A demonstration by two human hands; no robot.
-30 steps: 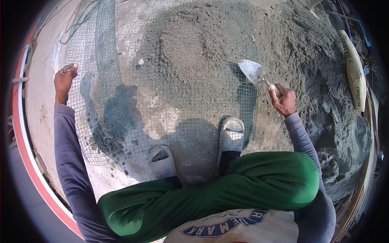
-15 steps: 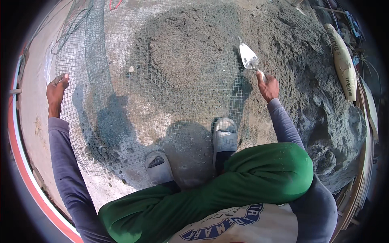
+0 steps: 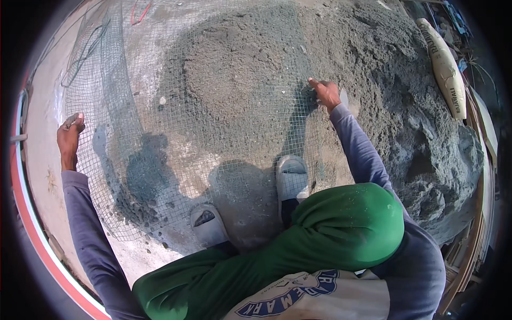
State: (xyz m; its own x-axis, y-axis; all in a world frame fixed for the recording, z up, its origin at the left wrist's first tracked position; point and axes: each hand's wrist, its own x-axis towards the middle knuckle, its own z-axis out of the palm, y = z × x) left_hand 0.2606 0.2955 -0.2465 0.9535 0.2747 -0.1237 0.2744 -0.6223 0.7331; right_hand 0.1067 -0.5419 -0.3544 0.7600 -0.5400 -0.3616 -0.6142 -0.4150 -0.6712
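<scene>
A wire mesh sheet (image 3: pixel 208 140) with small square openings spreads over the ground in front of me, its left part doubled over. Pinched fingers of my left hand (image 3: pixel 69 140) hold its left edge. On the opposite side, my right hand (image 3: pixel 326 94) closes its fingertips on the right edge. A mound of fine grey sand or mix (image 3: pixel 234 69) shows at the far middle of the mesh. Just right of my right wrist, a pale bit of the trowel (image 3: pixel 344 97) shows against the heap; the rest is hidden.
A large grey sandy heap (image 3: pixel 394 101) rises on the right, with a pale filled sack (image 3: pixel 444 66) along its far side. Wooden boards (image 3: pixel 469 250) lie at the right rim. Dark lumps (image 3: pixel 140 210) sit by the mesh's near left corner. My sandalled feet (image 3: pixel 292 176) stand at its near edge.
My right hand has let go of the trowel, moved left and taken the mesh's right edge. My left hand and the mesh's left edge sit slightly lower in view.
</scene>
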